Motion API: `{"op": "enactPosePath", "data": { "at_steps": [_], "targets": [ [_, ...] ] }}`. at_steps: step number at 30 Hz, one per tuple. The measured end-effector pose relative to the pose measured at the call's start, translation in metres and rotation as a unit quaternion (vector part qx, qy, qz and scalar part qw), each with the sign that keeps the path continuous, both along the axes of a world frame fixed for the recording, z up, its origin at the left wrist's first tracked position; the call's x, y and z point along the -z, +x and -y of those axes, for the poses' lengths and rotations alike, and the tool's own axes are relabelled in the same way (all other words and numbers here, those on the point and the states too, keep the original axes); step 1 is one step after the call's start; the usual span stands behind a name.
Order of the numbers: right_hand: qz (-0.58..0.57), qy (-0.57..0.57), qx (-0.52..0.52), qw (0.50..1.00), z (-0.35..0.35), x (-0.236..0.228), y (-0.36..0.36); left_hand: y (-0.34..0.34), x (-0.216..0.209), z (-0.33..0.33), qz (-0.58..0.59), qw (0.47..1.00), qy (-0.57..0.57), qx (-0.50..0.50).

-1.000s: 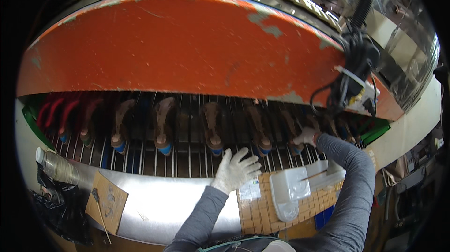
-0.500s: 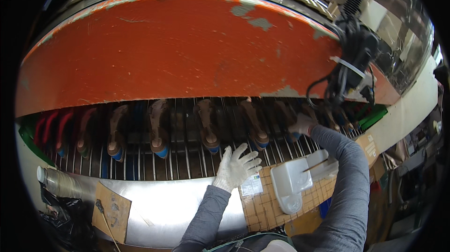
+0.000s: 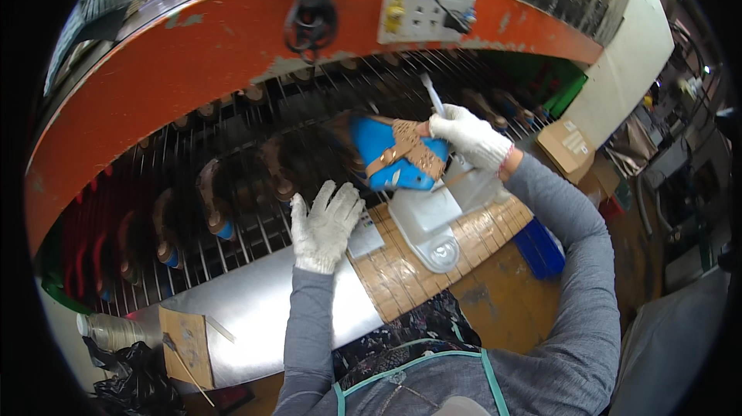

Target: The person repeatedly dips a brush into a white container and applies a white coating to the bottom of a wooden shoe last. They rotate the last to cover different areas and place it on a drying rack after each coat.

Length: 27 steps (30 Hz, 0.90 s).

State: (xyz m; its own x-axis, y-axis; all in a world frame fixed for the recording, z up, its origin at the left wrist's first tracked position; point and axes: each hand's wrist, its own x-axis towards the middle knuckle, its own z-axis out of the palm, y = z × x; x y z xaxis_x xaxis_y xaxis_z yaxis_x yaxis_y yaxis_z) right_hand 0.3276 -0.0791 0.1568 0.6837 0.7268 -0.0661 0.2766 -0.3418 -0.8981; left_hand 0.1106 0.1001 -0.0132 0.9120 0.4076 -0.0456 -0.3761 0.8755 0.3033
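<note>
Right hand (image 3: 473, 138) had the blue last (image 3: 385, 142) pinched by its upper right edge, with a slim white tool (image 3: 434, 96) poking up out of the same grip. Left hand (image 3: 326, 229) was spread, fingers apart, nothing visible in it, over the near edge of the metal rods (image 3: 244, 243).

The last was up in front of the rods, overlapping the far end of the white tub (image 3: 425, 213) from my view; couldn't tell if they touched. Tub sat on the cardboard (image 3: 479, 235) covering the counter's right part.

How I'd have run it: grip on the solid last, not the tan straps (image 3: 422, 155). Tool tip pointed away from the weave. Clear the tub rim before any turn. Free left hand under the low end, since a one-hand pinch at the edge looked easy to twist.

Orientation: long axis seemed to slant from upper left down to lower right, foreshortened. Strapped side faced up toward the camera, straps crossing in an X. Couldn't tell toe from heel; left side was blurred.
</note>
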Motion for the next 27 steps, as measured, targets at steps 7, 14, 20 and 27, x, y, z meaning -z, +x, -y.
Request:
{"op": "enactPosePath", "data": {
  "at_steps": [7, 14, 20, 27],
  "targets": [
    [-0.005, 0.029, -0.11, 0.994, 0.089, 0.033, -0.135, -0.099, 0.002, 0.11, -0.003, 0.995, 0.022, 0.094],
    [0.29, -0.094, 0.025, 0.952, 0.173, 0.117, -0.138, -0.165, 0.012, 0.132, -0.102, 0.989, 0.06, -0.084],
    [0.424, -0.161, 0.115, 0.884, 0.204, 0.164, -0.125, -0.189, -0.006, 0.107, 0.137, 0.947, 0.049, -0.286],
    [0.516, -0.168, 0.108, 0.833, 0.186, 0.171, -0.111, -0.188, 0.027, 0.093, -0.23, 0.616, 0.58, -0.481]
  ]
}}
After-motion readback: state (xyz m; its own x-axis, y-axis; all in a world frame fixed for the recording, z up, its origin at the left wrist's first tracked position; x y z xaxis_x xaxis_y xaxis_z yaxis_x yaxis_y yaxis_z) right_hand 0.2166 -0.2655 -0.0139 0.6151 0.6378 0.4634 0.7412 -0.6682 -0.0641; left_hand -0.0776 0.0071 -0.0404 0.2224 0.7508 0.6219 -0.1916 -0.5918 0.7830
